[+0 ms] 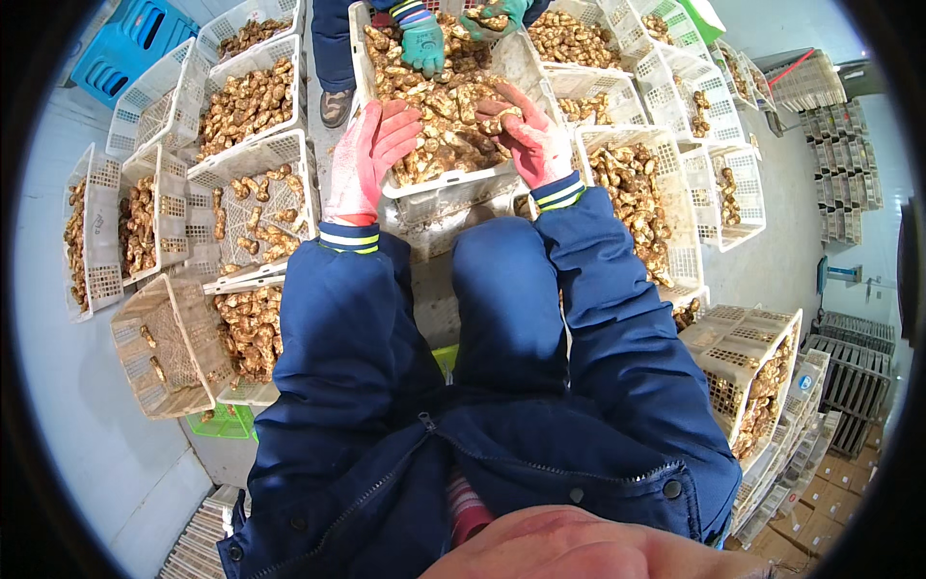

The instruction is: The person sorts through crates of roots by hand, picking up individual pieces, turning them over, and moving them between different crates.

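In front of me a white plastic crate [452,177] is filled with brown-and-cream matsutake-like mushrooms [434,108]. My left hand [376,148], in a pink-stained glove, is over the crate's left edge with palm turned inward, fingers extended and nothing in it. My right hand [532,134], gloved alike, is over the right side of the crate. Its fingers and thumb hold a mushroom [501,121]. At the crate's far end a co-worker's green-gloved hand [423,47] touches the pile, and the co-worker's other green-gloved hand [499,16] holds a mushroom.
Mushroom crates flank me, including a sparsely filled crate [311,181] at left and a fuller crate [676,210] at right. A tilted crate [163,347] stands lower left. Blue plastic stools [137,43] are at upper left. Stacked crates [785,427] and cardboard boxes [832,492] stand lower right.
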`<state>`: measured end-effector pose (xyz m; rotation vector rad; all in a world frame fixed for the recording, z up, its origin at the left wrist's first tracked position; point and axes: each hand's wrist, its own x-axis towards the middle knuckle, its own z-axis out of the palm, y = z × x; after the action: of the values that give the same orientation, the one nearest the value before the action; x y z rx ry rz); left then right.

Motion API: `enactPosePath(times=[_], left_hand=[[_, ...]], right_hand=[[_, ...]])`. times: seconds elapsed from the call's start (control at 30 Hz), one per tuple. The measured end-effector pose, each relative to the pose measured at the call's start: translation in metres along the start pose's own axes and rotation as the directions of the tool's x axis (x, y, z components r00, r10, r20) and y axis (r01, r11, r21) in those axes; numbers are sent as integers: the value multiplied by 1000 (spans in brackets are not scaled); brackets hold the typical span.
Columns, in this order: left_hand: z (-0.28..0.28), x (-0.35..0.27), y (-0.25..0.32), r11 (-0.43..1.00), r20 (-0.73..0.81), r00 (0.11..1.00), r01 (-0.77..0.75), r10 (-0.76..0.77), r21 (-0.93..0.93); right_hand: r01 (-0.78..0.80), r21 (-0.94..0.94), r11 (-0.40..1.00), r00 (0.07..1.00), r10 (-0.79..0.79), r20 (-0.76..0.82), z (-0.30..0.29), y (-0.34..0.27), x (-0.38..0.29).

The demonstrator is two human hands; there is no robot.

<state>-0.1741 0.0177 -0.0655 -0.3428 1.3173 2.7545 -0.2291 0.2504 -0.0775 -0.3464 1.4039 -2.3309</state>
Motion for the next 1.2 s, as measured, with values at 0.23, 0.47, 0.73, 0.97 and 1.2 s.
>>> enactPosePath(times=[0.23,0.47,0.73,0.97,1.2], left_hand=[[-2,-3,1,1000,9,1000,-12,12,6],[0,-2,-1,999,17,999,28,-29,42],[-4,-3,0,999,37,999,15,-16,48],[9,1,-7,995,30,999,22,-26,101],[-3,8,-29,922,447,814,379,-371,75]], right_hand=[[11,109,994,999,-5,-52,-8,13,1],[70,338,939,997,-58,-46,-19,28,8],[88,-66,994,941,-105,-323,-47,-19,-20],[142,-16,990,893,-135,-430,-140,-42,-71],[34,-37,999,991,-29,133,24,-16,4]])
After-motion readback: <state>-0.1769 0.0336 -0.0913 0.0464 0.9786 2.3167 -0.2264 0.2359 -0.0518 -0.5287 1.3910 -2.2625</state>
